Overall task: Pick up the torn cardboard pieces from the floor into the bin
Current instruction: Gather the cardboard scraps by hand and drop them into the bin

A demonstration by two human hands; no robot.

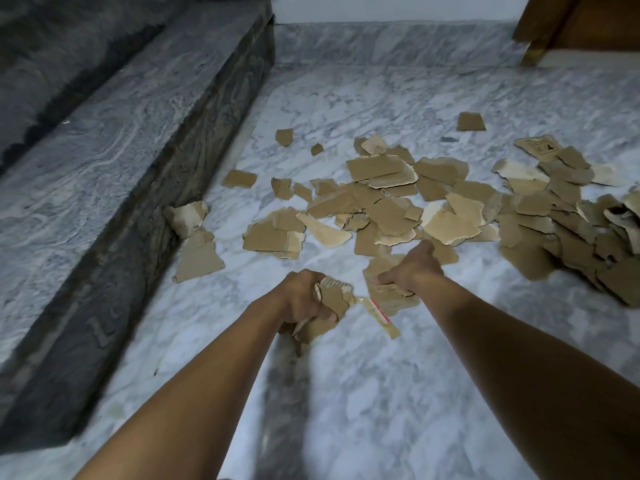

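Observation:
Several torn brown cardboard pieces point(388, 199) lie scattered over the marble floor point(363, 393), thickest in a heap at the right point(571, 237). My left hand point(304, 299) is closed around a bunch of cardboard pieces point(334, 301), with a strip of clear tape point(379, 315) hanging from them. My right hand point(412, 266) grips a flat cardboard piece point(391, 297) lying at the near edge of the scatter. No bin is in view.
A raised grey marble step point(114, 161) runs along the left, with two cardboard pieces point(190, 233) against its side. A white wall point(381, 8) closes the far end. A brown wooden piece of furniture point(581, 26) stands at the far right.

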